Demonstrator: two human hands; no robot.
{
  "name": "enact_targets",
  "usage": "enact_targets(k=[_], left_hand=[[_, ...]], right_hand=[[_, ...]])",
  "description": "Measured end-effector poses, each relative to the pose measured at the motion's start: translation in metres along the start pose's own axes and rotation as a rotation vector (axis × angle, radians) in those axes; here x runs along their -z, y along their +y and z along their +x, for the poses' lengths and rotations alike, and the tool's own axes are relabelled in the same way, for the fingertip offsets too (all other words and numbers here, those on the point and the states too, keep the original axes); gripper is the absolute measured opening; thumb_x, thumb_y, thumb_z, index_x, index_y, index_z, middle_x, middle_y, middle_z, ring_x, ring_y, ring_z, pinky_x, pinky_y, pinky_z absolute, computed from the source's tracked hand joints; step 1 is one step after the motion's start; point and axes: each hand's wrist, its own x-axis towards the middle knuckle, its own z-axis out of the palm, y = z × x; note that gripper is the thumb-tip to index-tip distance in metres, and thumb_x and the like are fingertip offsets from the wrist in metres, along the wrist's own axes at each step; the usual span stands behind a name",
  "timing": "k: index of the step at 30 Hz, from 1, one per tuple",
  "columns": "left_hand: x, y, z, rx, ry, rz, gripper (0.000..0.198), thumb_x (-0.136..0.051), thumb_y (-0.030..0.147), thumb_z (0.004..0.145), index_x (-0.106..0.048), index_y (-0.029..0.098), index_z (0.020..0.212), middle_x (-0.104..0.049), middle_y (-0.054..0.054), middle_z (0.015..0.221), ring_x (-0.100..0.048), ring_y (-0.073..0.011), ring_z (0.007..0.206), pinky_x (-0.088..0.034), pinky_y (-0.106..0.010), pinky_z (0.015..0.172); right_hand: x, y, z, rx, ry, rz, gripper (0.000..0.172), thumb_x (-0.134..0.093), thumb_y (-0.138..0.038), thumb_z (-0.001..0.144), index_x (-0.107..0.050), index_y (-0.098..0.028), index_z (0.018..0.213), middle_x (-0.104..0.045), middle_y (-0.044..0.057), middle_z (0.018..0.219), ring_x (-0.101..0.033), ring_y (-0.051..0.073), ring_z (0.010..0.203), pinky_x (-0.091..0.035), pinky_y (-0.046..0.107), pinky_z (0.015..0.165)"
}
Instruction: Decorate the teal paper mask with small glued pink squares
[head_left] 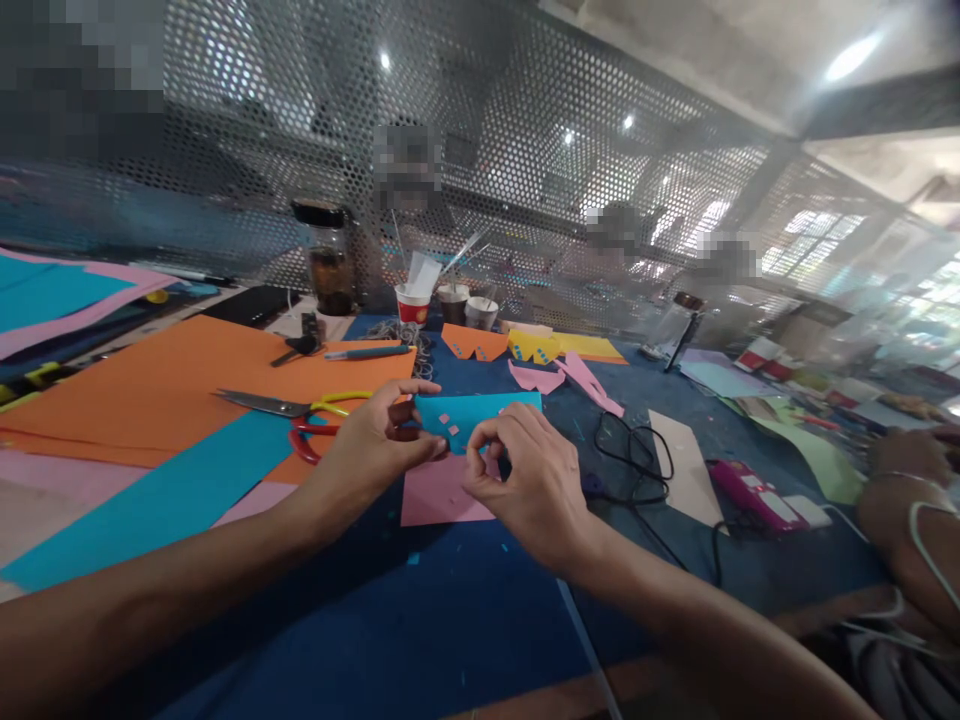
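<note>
My left hand (pixel 382 440) pinches the left end of a blue paper piece (pixel 465 407), holding it above the table. Small pink paper squares (pixel 448 425) sit on its face. My right hand (pixel 529 480) is in front of the paper's right part, thumb and index finger pinched together; what is between those fingertips, if anything, is too small to make out. Beneath the hands lies a pink paper sheet (pixel 442 500). Scissors (pixel 277 405) with red and yellow handles rest beside my left hand, on orange paper (pixel 165 385).
Behind stand paper cups (pixel 412 308) and a jar (pixel 330 260). Cut shapes lie near them: an orange one (pixel 474 345), a yellow one (pixel 534 347) and a pink one (pixel 536 377). A black cable (pixel 637 460) and a magenta device (pixel 757 495) are to the right, near another person's arm (pixel 900 500).
</note>
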Motion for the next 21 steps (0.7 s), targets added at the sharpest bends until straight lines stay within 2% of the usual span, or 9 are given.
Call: enact_targets(k=[7, 21], left_hand=[[-0.0016, -0.0014, 0.0003, 0.008, -0.021, -0.054, 0.062, -0.077, 0.017, 0.066, -0.053, 0.021, 0.122, -0.069, 0.001, 0.085, -0.070, -0.0199, 0.074, -0.055, -0.037, 0.076], [-0.0012, -0.0034, -0.0001, -0.026, -0.041, -0.056, 0.058, -0.076, 0.018, 0.067, -0.053, 0.021, 0.120, -0.070, 0.000, 0.087, -0.070, -0.0202, 0.074, -0.055, -0.038, 0.075]], right_hand=[[-0.0032, 0.0016, 0.0031, -0.080, 0.002, 0.069, 0.013, -0.060, -0.009, 0.078, -0.061, -0.021, 0.073, -0.056, -0.001, 0.072, -0.055, 0.016, 0.074, -0.042, 0.027, 0.066], [-0.0072, 0.0013, 0.0018, -0.130, -0.022, 0.071, 0.014, -0.063, -0.010, 0.079, -0.061, -0.022, 0.072, -0.057, -0.001, 0.072, -0.056, 0.016, 0.074, -0.043, 0.027, 0.067]])
